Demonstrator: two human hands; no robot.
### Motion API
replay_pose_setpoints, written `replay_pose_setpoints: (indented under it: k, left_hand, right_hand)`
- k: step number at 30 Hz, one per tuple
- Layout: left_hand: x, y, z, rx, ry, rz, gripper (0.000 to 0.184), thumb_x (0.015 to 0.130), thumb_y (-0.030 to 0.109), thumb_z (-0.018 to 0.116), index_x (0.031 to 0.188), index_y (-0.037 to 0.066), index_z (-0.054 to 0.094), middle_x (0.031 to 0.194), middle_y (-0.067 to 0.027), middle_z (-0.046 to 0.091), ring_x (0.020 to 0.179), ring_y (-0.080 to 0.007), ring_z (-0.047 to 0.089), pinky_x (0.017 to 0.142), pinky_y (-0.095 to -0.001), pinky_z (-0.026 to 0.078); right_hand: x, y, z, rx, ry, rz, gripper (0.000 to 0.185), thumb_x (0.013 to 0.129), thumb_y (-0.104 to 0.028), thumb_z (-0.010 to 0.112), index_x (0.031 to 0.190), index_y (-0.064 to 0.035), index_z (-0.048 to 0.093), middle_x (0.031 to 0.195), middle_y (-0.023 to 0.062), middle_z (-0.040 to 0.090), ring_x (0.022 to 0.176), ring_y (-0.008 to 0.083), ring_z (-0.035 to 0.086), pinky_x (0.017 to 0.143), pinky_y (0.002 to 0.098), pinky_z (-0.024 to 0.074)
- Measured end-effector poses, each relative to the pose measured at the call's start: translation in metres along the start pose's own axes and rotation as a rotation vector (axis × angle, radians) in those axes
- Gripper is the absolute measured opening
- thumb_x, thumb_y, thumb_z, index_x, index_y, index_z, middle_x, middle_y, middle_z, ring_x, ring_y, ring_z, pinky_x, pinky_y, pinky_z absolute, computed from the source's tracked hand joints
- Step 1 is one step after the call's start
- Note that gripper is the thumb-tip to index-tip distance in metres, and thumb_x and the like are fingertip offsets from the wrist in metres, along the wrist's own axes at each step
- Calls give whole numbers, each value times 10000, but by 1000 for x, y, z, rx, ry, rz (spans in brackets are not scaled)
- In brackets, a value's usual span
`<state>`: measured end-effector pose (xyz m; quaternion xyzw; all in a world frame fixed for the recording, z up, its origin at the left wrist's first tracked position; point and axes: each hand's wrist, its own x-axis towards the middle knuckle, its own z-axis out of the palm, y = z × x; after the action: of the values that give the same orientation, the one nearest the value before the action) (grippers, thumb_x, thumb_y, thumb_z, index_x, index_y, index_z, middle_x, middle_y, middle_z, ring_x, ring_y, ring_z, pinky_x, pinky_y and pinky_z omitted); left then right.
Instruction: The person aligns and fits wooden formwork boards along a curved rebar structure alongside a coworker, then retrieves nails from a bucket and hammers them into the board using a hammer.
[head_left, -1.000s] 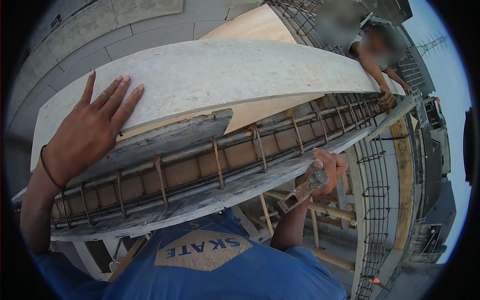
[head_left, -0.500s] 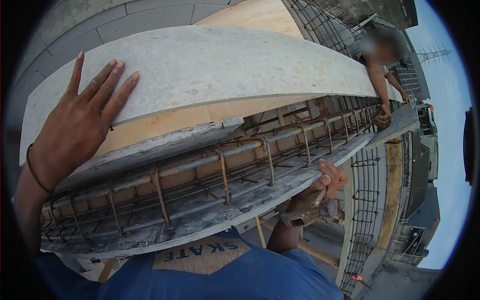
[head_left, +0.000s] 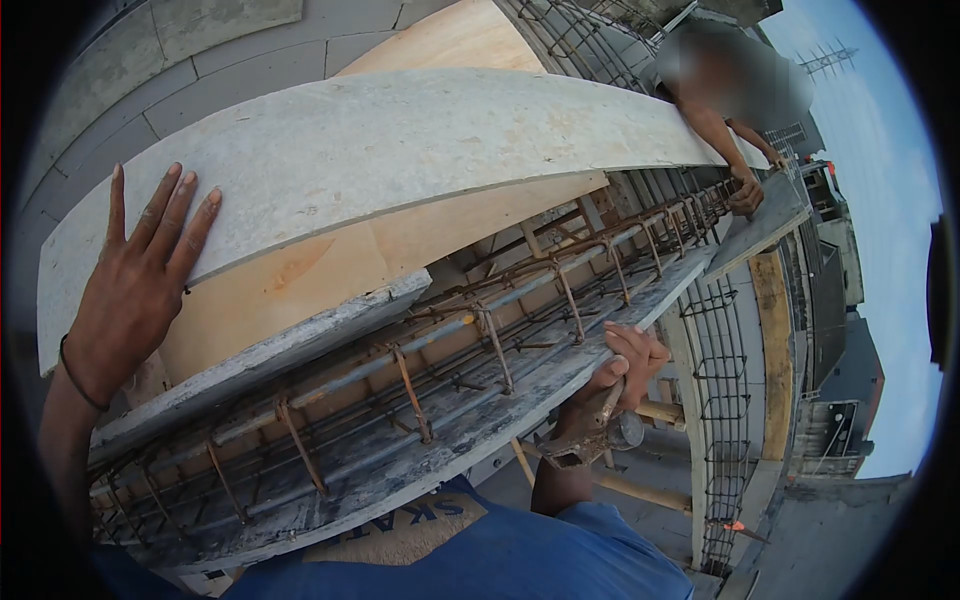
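Observation:
My left hand (head_left: 140,270) lies with fingers spread on the left end of a long, pale board (head_left: 400,140). Low on the right, my right hand (head_left: 634,365) is closed around a hammer (head_left: 598,440), its dirty metal head hanging below my fingers. The same hand is against the outer edge of a dark, cement-stained formwork board (head_left: 470,415). Between the boards runs a cage of rusty steel rebar (head_left: 498,350) tied with stirrups. A narrower grey plank (head_left: 270,355) sits between the cage and bare plywood (head_left: 320,265).
At the far right end, a co-worker's hand (head_left: 745,190) grips near a short grey board (head_left: 755,225). Grey block wall (head_left: 240,65) stands behind the pale board. Below right are another rebar cage (head_left: 718,380) and timber props (head_left: 640,490).
The view has shifted, so most things sit further left. The pale board's lower edge stands further from the narrow plank, showing more plywood. Both hands keep their holds.

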<state>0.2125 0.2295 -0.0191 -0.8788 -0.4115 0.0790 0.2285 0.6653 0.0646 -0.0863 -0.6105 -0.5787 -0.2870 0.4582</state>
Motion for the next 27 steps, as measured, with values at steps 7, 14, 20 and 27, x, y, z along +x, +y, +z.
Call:
replay_pose_setpoints:
  k: [7, 14, 20, 27]
  left_hand:
    - [1, -2, 8, -1, 26, -8, 892, 827, -73, 629, 1632, 158, 324, 1674, -112, 366, 1608, -243, 227, 1333, -629, 46]
    - [12, -15, 33, -52, 129, 8, 866, 792, -178, 516, 1612, 44, 353, 1681, -139, 350, 1614, -288, 203, 1320, -646, 61]
    - [19, -25, 38, -40, 141, 11, 875, 788, -171, 510, 1619, 48, 348, 1693, -131, 331, 1619, -281, 187, 1322, -640, 53]
    - [36, -43, 57, -41, 175, -4, 859, 821, -138, 514, 1634, 55, 316, 1710, -114, 300, 1624, -275, 166, 1322, -627, 38]
  right_hand:
    - [2, 1, 4, 19, 58, -13, 442, 1070, -328, 496, 876, -6, 728, 905, 119, 771, 1003, 295, 552, 929, 458, 511]
    - [2, -3, 4, -8, 77, 18, 489, 1078, -391, 511, 871, -10, 735, 880, 114, 772, 981, 297, 564, 929, 452, 503]
    - [1, -1, 7, 9, 89, 14, 518, 1091, -403, 493, 852, -12, 734, 872, 110, 772, 977, 298, 564, 929, 458, 498]
    - [1, -2, 6, 10, 80, 13, 524, 1095, -402, 481, 856, -8, 732, 867, 116, 769, 978, 308, 561, 938, 469, 496]
